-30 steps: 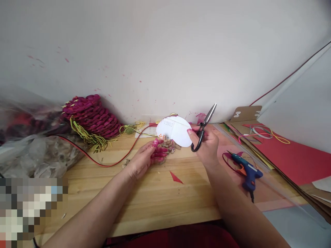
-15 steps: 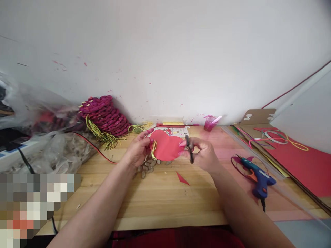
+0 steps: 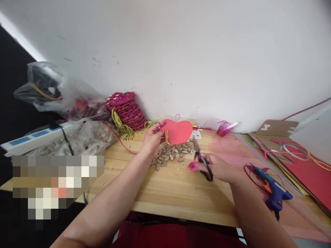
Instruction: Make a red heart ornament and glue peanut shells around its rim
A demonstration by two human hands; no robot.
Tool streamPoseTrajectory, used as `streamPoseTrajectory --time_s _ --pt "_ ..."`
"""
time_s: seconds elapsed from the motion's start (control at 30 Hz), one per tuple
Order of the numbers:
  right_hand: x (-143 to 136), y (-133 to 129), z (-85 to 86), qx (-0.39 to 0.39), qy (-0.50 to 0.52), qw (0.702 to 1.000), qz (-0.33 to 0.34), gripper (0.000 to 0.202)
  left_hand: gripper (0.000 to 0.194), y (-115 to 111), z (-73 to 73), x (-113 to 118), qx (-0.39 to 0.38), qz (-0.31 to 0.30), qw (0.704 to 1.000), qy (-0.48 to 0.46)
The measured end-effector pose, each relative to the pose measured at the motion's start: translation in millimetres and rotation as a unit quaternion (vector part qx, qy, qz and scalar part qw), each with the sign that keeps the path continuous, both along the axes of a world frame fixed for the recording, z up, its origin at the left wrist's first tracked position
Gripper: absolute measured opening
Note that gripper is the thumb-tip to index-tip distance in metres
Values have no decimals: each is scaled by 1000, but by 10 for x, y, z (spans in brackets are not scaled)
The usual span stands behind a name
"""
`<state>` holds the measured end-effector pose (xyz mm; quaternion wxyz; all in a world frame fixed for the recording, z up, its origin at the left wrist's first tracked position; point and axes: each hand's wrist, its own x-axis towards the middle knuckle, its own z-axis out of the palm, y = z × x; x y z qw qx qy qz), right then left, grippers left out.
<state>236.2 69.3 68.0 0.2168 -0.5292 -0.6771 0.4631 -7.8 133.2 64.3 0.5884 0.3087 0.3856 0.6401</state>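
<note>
Wooden table (image 3: 168, 196) with loose peanuts (image 3: 166, 157), pink cup (image 3: 223, 130), magenta bundle (image 3: 127, 113).

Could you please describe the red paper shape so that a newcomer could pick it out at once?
On the wooden table, find the pile of peanut-like pods. Above it in the picture, the left hand holds the red paper shape: rounded, notched on top, unlike the straight-edged red sheet at right.
</note>
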Motion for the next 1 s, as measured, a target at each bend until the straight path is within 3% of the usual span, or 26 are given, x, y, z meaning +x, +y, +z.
streamPoseTrajectory --time_s 0.1,0.2,0.3,0.47,0.53,0.63,0.7,0.8,0.9,0.93,1.0 --pt "195 110 -41 98 -61 983 -140 36 31 -5 2 30 -7 1 1000 -10" --pt "299 133 -83 146 -111 964 -195 37 14 1 5 53 1 9 1000 -23" --pt "255 31 -113 123 -118 970 -172 31 9 12 -11 61 18 11 999 -29" --pt "102 -69 -79 25 -55 993 -104 28 28 8 -88 66 32 -14 999 -13" --pt "118 -5 -50 64 -92 984 -138 32 32 5 -113 69 41 -21 999 -6" --pt "221 99 -21 158 -170 948 -219 34 34 13 -129 74 55 -21 998 -2" --pt "271 94 -20 149 -169 943 -245 35 37 31 -130 76 57 -11 998 0" --pt "219 -30 -49 56 -57 980 -180 35 47 63 -131 78 50 1 999 7" --pt "78 -118 -90 -74 28 996 -48 29 56 85 -132 75 42 13 999 17" --pt "43 -106 -100 -82 19 996 -39 29 57 88 -132 73 40 19 999 21" --pt "21 -25 -105 28 -24 993 -109 32 57 91 -130 68 38 26 999 27"
